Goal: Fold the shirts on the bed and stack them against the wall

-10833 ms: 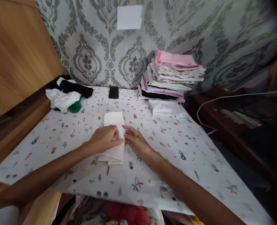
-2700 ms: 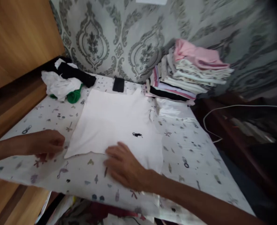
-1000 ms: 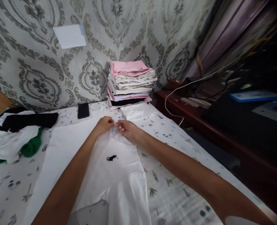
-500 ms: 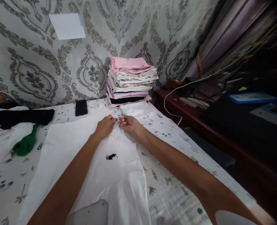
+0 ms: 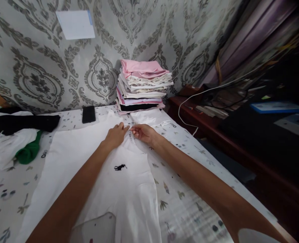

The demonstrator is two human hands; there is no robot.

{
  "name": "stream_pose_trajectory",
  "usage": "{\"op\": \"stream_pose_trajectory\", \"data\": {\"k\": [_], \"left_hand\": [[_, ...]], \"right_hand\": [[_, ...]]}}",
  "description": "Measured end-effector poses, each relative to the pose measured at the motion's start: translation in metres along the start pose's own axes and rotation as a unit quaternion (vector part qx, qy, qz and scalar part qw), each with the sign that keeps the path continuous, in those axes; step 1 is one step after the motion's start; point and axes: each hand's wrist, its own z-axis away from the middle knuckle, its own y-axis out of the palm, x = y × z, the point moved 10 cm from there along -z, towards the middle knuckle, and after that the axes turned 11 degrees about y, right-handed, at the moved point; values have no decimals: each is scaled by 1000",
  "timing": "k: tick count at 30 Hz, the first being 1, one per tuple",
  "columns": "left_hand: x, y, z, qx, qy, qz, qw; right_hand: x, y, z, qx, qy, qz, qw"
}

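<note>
Reading the clock face around the meeting point of the hands, a white T-shirt (image 5: 70,148) lies spread on the cloth-covered surface (image 5: 184,199), reaching from about 12 o'clock round through 9 to 6, with its black polo-player emblem (image 5: 120,167) between 6 and 7.

The left hand (image 5: 116,135) rests palm down on the shirt, fingers bent toward the neckline (image 5: 132,143). The right hand (image 5: 143,133) is turned sideways, thumb and fingers curled in at the same edge. The fingertips almost meet; whether either hand pinches cloth, I cannot tell.

The step in hand looks like straightening the neckline. The next move would call for a light fingertip hold, easing that edge flat without dragging creases into the body.

A folded white garment (image 5: 149,117) lies near the right hand at 2 o'clock, with a stack of folded clothes (image 5: 144,87) at 1. A black phone (image 5: 88,114) sits near 10 o'clock, and a loose heap of black, white and green clothes (image 5: 28,148) is at 9.
</note>
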Motion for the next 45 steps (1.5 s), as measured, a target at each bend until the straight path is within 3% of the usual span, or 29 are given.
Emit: {"op": "stream_pose_trajectory", "data": {"k": [5, 8, 10, 13, 16, 19, 23, 27, 30, 33, 35, 38, 41, 43, 45], "left_hand": [[-3, 0, -1, 12, -2, -24, 1000], [-6, 2, -3, 20, -10, -31, 999], [-7, 3, -5, 25, -20, -34, 999], [-5, 1, -5, 32, -39, -30, 998], [-3, -8, 3, 22, -35, 18, 999], [-8, -24, 21, -39, -6, 96, 995], [-33, -31, 47, -115, 57, 174, 976], [-49, -9, 56, -102, 58, 149, 982], [-55, 1, 54, -94, 61, 111, 987], [-57, 0, 55, -104, 60, 107, 987], [-57, -4, 57, -120, 65, 130, 982], [-47, -15, 62, -185, 87, 212, 956], [-10, -24, 64, -247, 68, 253, 933], [26, -25, 61, -248, 19, 230, 941], [65, -27, 52, -234, -28, 200, 951]], "right_hand": [[15, -14, 11, -51, -140, 37, 988], [28, -10, 14, -71, -234, 168, 955], [30, -8, 10, -91, -244, 244, 934], [26, -17, 7, -114, -216, 256, 935], [24, -17, 29, -97, -259, 287, 917], [10, -6, 64, -13, -302, 393, 868], [-27, -1, 84, 96, -224, 527, 814], [-41, -8, 78, 126, -132, 536, 824], [-42, -11, 81, 134, -135, 562, 805], [-40, -17, 90, 116, -157, 606, 771], [-37, -21, 95, 101, -163, 618, 763], [-18, -7, 96, 64, -225, 592, 771], [10, 36, 88, 35, -325, 491, 808], [17, 68, 65, 57, -313, 386, 866], [17, 84, 29, 58, -236, 236, 941]]}}
